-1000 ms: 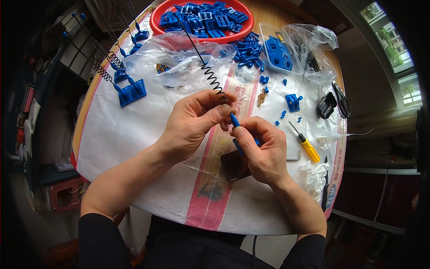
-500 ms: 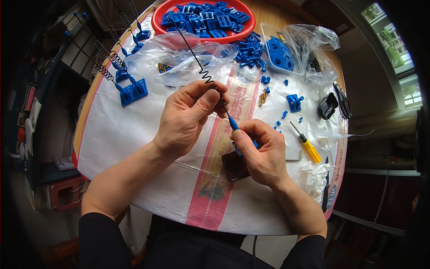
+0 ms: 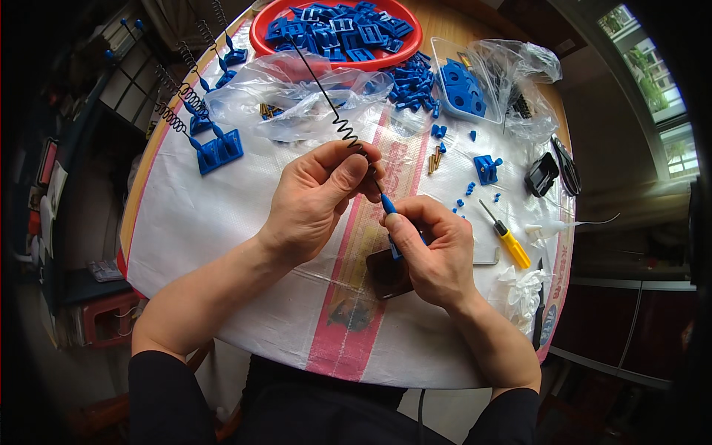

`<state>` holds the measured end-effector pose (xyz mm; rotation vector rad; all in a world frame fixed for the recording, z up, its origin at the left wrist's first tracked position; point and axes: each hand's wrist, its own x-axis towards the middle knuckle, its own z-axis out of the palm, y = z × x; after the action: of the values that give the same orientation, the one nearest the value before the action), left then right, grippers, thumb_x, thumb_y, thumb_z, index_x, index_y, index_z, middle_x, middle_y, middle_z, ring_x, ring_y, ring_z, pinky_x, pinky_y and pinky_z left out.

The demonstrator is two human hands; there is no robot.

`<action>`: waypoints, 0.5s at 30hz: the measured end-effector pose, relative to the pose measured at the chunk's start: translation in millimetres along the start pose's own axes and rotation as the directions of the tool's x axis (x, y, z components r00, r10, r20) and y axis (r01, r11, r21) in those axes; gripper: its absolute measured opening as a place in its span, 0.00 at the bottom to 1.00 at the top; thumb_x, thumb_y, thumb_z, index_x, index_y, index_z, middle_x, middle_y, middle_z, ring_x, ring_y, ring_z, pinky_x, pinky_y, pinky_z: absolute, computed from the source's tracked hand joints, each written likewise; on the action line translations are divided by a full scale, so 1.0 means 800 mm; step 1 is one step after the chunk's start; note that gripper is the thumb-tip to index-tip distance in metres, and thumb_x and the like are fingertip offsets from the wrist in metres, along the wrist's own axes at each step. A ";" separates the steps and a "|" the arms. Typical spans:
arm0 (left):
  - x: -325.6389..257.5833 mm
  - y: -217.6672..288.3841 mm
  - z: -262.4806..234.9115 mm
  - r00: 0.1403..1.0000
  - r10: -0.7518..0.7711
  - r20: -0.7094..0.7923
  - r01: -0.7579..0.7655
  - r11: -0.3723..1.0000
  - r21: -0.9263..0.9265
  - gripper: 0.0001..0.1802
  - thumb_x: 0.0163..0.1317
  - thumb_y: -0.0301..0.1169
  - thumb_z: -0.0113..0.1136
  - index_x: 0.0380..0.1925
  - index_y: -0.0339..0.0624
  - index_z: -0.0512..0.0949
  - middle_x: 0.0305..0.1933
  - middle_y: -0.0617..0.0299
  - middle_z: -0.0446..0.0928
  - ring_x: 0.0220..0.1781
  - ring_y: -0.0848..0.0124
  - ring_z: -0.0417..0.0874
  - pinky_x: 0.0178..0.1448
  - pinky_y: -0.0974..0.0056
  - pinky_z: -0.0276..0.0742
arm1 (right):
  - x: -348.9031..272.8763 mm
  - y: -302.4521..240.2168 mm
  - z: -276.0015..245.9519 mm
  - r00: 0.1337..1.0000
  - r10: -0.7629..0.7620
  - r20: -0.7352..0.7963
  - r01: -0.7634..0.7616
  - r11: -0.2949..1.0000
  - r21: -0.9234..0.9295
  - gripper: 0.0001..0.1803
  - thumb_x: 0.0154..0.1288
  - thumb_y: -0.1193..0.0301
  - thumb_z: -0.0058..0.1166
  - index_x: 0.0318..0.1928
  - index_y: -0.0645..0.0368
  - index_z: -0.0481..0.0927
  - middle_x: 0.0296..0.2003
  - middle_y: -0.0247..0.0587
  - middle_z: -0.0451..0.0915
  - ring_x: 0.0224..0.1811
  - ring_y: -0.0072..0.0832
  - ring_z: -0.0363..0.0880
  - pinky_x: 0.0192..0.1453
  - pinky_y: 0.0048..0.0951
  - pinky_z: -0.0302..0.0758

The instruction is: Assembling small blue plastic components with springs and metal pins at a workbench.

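Observation:
Between the thumb and fingers of my left hand (image 3: 308, 196) is a black coiled wire (image 3: 345, 127). Its long straight end slants up and to the left. The wire's lower end meets the tapered tip of a blue plastic part (image 3: 389, 204), which my right hand (image 3: 439, 252) pinches. My right fingers hide much of that part, so I cannot tell how far the wire goes in. Just beneath this hand lies a dark flat block (image 3: 387, 276). Finished-looking blue bases with coiled wires (image 3: 221, 152) stand at the left of the table.
A red basin (image 3: 259, 46) of blue plates stands at the back, beside a heap of small blue parts (image 3: 412, 85). Clear bags (image 3: 297, 89) and a plastic tub (image 3: 489, 111) lie nearby. On the right are brass pieces (image 3: 434, 162), a yellow-handled screwdriver (image 3: 512, 246) and crumpled tissue (image 3: 515, 297).
My left hand, with the coiled wire, has shifted slightly right and down toward the blue part. My right hand has hardly moved and keeps its pinch.

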<state>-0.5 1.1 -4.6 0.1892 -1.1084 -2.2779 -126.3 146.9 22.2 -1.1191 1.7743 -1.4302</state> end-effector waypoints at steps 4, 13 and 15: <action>0.002 0.010 0.012 0.999 -0.054 0.006 0.054 0.997 -0.053 0.17 0.72 0.35 0.60 0.55 0.37 0.78 0.45 0.59 0.82 0.47 0.72 0.80 0.54 0.65 0.76 | 0.002 0.000 -0.004 1.000 0.005 -0.019 -0.005 1.000 0.008 0.08 0.68 0.71 0.60 0.39 0.65 0.83 0.28 0.36 0.83 0.32 0.18 0.79 0.37 0.24 0.74; -0.004 0.003 0.017 0.987 -0.156 0.041 0.136 0.940 0.313 0.12 0.71 0.27 0.60 0.50 0.32 0.81 0.40 0.61 0.82 0.41 0.75 0.79 0.49 0.68 0.77 | 0.003 -0.005 -0.009 0.994 0.090 0.068 -0.104 0.965 0.239 0.11 0.73 0.69 0.55 0.40 0.67 0.83 0.33 0.35 0.85 0.36 0.17 0.80 0.43 0.22 0.77; -0.004 0.003 0.016 0.983 -0.180 0.042 0.157 0.933 0.323 0.12 0.71 0.27 0.60 0.49 0.32 0.81 0.40 0.61 0.82 0.40 0.75 0.79 0.49 0.68 0.77 | 0.003 -0.006 -0.009 0.991 0.096 0.089 -0.116 0.960 0.254 0.11 0.73 0.69 0.55 0.40 0.67 0.83 0.33 0.36 0.85 0.36 0.17 0.80 0.43 0.22 0.77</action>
<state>-1.4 10.5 5.2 0.3456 -1.5506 -2.2529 -132.7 147.7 28.7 -0.9159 1.5194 -1.4836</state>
